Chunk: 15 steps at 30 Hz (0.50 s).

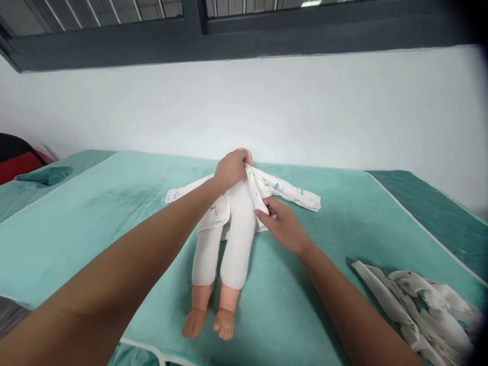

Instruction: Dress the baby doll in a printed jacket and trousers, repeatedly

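Observation:
A baby doll [237, 244] with a white cloth body and bare plastic feet lies on its back, feet toward me. It wears a white printed baby shirt [290, 192] whose sleeves spread to both sides and whose front hangs open. Up at the neck, my left hand [232, 168] pinches the shirt's collar edge and hides most of the doll's head. Lower down, my right hand [280, 221] grips the right front edge of the same shirt between thumb and fingers. Snap buttons show along that edge.
Crumpled white printed clothing [427, 305] lies at the lower right on the green bedcover [125, 244]. A white wall [343, 112] stands behind, below a dark window frame [244, 46]. Something red and black [19, 160] sits at the far left.

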Each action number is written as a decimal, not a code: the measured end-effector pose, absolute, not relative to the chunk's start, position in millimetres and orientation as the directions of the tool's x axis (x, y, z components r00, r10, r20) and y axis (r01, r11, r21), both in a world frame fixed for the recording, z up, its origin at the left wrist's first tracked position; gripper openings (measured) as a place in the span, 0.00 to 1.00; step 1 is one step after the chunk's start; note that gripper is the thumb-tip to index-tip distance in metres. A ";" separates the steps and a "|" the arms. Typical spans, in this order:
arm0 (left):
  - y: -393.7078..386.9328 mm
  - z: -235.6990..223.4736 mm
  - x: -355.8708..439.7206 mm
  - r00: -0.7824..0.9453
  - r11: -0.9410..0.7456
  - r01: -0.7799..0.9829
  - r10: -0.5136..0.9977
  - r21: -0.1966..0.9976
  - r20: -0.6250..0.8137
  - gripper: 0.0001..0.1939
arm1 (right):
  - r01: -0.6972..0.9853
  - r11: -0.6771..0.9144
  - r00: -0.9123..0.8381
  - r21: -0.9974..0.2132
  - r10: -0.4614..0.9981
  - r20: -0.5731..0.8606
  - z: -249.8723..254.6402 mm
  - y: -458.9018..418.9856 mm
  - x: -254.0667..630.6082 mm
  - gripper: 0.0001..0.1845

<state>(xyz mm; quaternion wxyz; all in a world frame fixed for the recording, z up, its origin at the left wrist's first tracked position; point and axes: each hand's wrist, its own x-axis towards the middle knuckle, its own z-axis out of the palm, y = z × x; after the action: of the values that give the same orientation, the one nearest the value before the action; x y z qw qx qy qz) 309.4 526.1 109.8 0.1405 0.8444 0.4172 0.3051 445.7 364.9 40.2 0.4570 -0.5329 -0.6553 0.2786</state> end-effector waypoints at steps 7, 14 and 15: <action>525.2 96.7 291.5 0.418 -0.574 0.743 0.800 0.345 0.430 0.09 | 0.338 0.574 -0.235 -0.746 0.819 0.524 54.6 343.6 431.7 0.07; 489.1 78.3 254.4 0.314 -0.569 0.666 0.800 0.482 0.511 0.10 | 0.666 0.536 -0.331 -0.519 0.835 0.439 39.4 359.2 469.1 0.23; 479.1 70.4 243.2 0.299 -0.564 0.645 0.808 0.516 0.509 0.10 | 0.696 0.512 -0.324 -0.504 0.850 0.416 34.3 361.9 473.2 0.21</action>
<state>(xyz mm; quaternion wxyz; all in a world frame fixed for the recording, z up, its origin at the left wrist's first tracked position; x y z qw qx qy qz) 243.2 479.1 70.4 0.1072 0.7986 0.4547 0.3795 473.2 361.9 34.3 0.3280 -0.4799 -0.8052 0.1174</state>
